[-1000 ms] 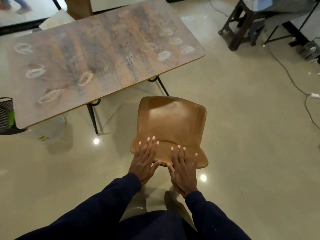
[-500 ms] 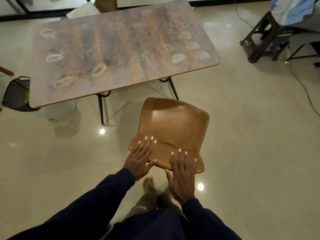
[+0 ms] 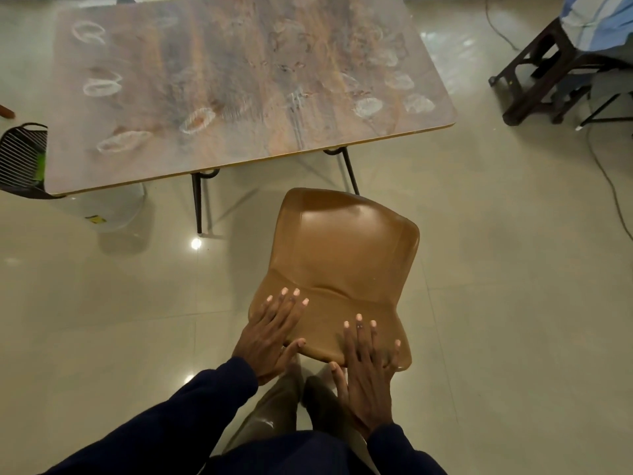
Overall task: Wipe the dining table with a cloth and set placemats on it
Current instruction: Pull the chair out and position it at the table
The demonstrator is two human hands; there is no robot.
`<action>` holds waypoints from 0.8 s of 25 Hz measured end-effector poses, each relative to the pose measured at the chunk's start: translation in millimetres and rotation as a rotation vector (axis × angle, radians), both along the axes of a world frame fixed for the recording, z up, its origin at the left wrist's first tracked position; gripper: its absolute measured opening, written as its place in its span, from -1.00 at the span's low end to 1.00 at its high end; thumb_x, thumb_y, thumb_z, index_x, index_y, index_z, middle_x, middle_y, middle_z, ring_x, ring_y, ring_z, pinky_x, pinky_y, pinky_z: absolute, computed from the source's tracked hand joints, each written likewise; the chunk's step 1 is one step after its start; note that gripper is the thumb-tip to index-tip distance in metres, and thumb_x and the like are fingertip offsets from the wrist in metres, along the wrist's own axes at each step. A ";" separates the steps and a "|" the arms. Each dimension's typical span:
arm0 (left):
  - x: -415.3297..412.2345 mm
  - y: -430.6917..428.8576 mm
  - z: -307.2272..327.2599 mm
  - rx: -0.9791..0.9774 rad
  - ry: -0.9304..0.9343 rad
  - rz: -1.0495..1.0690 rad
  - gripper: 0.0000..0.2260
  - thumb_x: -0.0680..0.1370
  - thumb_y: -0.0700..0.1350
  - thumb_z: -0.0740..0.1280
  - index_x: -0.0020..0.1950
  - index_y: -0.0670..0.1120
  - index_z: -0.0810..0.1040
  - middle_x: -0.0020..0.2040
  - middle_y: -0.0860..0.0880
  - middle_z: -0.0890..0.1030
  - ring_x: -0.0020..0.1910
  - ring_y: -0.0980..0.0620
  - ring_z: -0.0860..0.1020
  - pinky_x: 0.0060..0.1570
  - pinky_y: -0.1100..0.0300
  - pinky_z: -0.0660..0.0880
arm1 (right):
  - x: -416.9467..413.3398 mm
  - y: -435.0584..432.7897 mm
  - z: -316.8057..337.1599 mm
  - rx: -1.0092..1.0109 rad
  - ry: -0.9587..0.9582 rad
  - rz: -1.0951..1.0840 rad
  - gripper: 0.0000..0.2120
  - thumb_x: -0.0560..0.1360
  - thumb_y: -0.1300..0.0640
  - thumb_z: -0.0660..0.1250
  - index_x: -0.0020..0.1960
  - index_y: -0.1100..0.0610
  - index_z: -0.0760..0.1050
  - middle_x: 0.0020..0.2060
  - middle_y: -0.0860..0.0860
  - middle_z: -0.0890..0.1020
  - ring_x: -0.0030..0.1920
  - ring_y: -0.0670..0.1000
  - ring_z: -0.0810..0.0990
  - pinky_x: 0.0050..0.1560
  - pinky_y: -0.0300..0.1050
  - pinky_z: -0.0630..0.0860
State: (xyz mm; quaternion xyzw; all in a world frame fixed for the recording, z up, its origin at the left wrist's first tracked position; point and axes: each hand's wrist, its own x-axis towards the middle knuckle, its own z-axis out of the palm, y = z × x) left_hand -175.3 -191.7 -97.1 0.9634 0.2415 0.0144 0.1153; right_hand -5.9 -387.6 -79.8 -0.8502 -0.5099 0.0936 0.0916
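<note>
While the smudged dining table (image 3: 239,84) stands just beyond, the left hand (image 3: 270,341) and right hand (image 3: 368,368) rest flat, fingers straight, on a brown chair's backrest (image 3: 342,255).

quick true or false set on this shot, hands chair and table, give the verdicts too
1. The left hand and the right hand both lie with straight fingers on the back of the tan moulded chair. True.
2. A cloth lies on the brown rectangular wooden table. False: no cloth shows on it, only white oval smears.
3. The chair is tucked under the table. False: its whole seat shows, clear of the tabletop.
4. A black wire basket sits at the table's left end. True.
5. Placemats are set on the table. False: none are there.
</note>
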 end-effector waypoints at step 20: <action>79.0 -137.6 -15.9 -0.106 0.044 0.521 -0.42 0.73 0.19 0.01 0.69 -0.07 0.23 0.69 -0.18 0.21 0.66 -0.19 0.19 0.59 -0.16 0.13 | 163.9 15.4 -7.3 -0.111 -0.004 0.499 -0.29 0.69 -0.34 -0.07 0.69 0.06 0.15 0.70 0.09 0.10 0.69 0.22 0.03 0.55 0.54 -0.07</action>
